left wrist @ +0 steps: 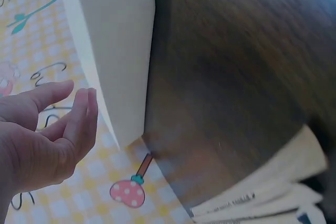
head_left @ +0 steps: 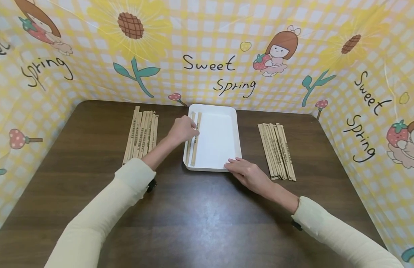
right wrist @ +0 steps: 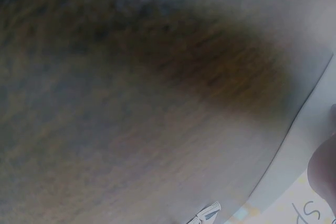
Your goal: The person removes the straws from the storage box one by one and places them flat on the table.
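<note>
A white rectangular tray (head_left: pixel 217 141) lies on the table with two slim tan paper packets along its left side, which look like wrapped chopsticks. One chopstick packet (head_left: pixel 195 150) lies slightly to the right of the other packet (head_left: pixel 188 150). Over the tray's left rim hovers my left hand (head_left: pixel 183 129); in the left wrist view its thumb and bent fingers (left wrist: pixel 84 114) stand apart with nothing between them. The fingers of my right hand (head_left: pixel 252 175) rest on the tray's near right corner. Only part of that hand shows in the right wrist view.
A bundle of similar packets (head_left: pixel 143 132) lies left of the tray, partly behind my left forearm. Another bundle (head_left: pixel 277 152) lies to the right. Yellow checked cloth (head_left: pixel 207 44) rises behind and at both sides of the brown wooden table (head_left: pixel 207 219).
</note>
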{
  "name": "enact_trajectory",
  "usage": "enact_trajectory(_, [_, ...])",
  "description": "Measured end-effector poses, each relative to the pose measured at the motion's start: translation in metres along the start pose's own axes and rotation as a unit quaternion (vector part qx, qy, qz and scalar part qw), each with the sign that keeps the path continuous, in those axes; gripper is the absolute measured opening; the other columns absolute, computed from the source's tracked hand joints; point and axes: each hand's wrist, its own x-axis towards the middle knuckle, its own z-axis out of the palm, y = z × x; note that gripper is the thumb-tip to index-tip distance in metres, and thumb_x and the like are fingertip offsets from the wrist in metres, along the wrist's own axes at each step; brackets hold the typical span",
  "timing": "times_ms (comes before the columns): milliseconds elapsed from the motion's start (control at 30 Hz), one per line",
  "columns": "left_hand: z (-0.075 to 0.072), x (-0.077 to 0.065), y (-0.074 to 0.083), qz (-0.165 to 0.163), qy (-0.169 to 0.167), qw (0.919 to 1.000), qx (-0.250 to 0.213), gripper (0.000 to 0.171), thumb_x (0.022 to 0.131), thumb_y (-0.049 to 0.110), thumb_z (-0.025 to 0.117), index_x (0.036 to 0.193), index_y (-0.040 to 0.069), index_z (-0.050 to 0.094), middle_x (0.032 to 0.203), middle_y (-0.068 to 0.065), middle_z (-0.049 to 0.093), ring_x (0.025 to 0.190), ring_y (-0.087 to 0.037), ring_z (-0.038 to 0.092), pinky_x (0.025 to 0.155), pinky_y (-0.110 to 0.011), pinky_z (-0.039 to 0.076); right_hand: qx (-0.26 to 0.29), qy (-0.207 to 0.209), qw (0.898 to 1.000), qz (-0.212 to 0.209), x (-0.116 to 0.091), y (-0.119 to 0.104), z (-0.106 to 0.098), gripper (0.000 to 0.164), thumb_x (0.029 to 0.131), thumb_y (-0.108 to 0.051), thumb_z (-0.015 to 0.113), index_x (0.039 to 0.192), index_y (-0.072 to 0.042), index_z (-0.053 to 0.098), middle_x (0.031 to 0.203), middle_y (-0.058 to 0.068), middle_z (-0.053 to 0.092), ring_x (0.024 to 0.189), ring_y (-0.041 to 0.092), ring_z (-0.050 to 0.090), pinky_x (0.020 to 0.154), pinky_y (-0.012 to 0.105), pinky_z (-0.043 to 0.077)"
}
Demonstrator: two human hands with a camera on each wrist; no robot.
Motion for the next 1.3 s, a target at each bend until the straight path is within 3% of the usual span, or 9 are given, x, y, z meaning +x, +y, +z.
enact_trajectory(100, [0.009,0.005,0.001,0.004,-0.013,0.9998,0.011,0.040,0.090,0.007,0.065,0.054,0.007,0.046,0.053,0.001,0.045,0.044,-0.007,0.032,0.046,-0.021,0.030,0.000,0.000,1.000,-0.002,0.001,-0.001,0.000,0.036,0.080,0.009,0.076,0.115,0.003,0.072,0.113,0.015,0.071,0.110,0.032,0.066,0.100,0.046,0.048])
enact_trajectory(133, [0.011,0.007,0.000,0.004,-0.017,0.9997,0.017,0.047,0.090,0.006,0.064,0.051,0.011,0.037,0.049,0.003,0.034,0.043,-0.007,0.027,0.044,-0.021,0.026,0.000,0.000,1.000,-0.001,0.001,-0.001,0.000,0.036,0.080,0.009,0.076,0.115,0.003,0.072,0.113,0.015,0.071,0.110,0.032,0.066,0.100,0.045,0.048])
enact_trajectory(200, [0.014,0.009,0.000,-0.001,-0.024,0.9995,0.023,0.052,0.090,0.005,0.063,0.049,0.014,0.033,0.045,0.005,0.028,0.040,-0.006,0.025,0.042,-0.019,0.024,0.000,-0.003,1.000,0.001,0.002,-0.001,0.000,0.035,0.081,0.009,0.076,0.115,0.003,0.072,0.114,0.015,0.071,0.111,0.032,0.066,0.101,0.045,0.047])
enact_trajectory(367, [0.021,0.012,0.005,-0.013,-0.025,0.9983,0.050,0.046,0.087,0.000,0.061,0.055,0.012,0.032,0.049,0.003,0.028,0.042,-0.009,0.030,0.042,-0.021,0.027,-0.005,-0.007,1.000,0.005,0.002,-0.001,0.000,0.035,0.081,0.008,0.075,0.116,0.002,0.072,0.114,0.015,0.071,0.111,0.031,0.066,0.101,0.044,0.047])
enact_trajectory(600, [0.029,0.014,0.011,-0.013,-0.035,0.9913,0.127,0.015,0.088,0.000,0.061,0.075,0.002,0.053,0.069,-0.010,0.053,0.055,-0.019,0.052,0.047,-0.027,0.043,-0.002,-0.005,1.000,0.000,0.001,-0.001,0.001,0.036,0.081,0.009,0.076,0.115,0.002,0.072,0.114,0.015,0.071,0.111,0.032,0.066,0.100,0.045,0.047])
enact_trajectory(667, [0.031,0.015,0.012,-0.006,-0.035,0.9896,0.139,0.010,0.090,0.000,0.059,0.080,0.000,0.057,0.071,-0.011,0.054,0.057,-0.020,0.053,0.048,-0.027,0.044,-0.005,-0.005,1.000,0.000,0.002,-0.001,0.001,0.036,0.081,0.009,0.076,0.116,0.002,0.072,0.114,0.015,0.071,0.111,0.031,0.066,0.100,0.045,0.047])
enact_trajectory(900, [0.040,0.018,0.012,-0.008,-0.017,0.9885,0.150,0.011,0.091,-0.001,0.055,0.080,-0.001,0.060,0.072,-0.013,0.057,0.059,-0.023,0.056,0.048,-0.029,0.047,-0.008,-0.004,1.000,0.002,0.002,-0.001,0.000,0.037,0.080,0.010,0.076,0.115,0.003,0.072,0.114,0.015,0.071,0.110,0.032,0.066,0.100,0.045,0.048])
enact_trajectory(1133, [0.044,0.020,0.011,-0.029,-0.031,0.9846,0.169,0.009,0.092,0.003,0.057,0.088,-0.003,0.063,0.078,-0.015,0.062,0.063,-0.024,0.060,0.051,-0.030,0.050,-0.008,-0.009,1.000,0.007,0.002,-0.002,-0.001,0.036,0.081,0.008,0.076,0.116,0.002,0.072,0.114,0.014,0.071,0.111,0.031,0.066,0.101,0.044,0.047])
enact_trajectory(1300, [0.048,0.021,0.012,-0.032,-0.020,0.9831,0.179,0.008,0.092,0.004,0.057,0.089,-0.001,0.063,0.079,-0.015,0.063,0.066,-0.026,0.061,0.053,-0.033,0.052,-0.009,-0.007,1.000,0.007,0.001,-0.002,-0.001,0.036,0.080,0.008,0.076,0.116,0.003,0.072,0.114,0.014,0.071,0.111,0.031,0.066,0.100,0.045,0.048])
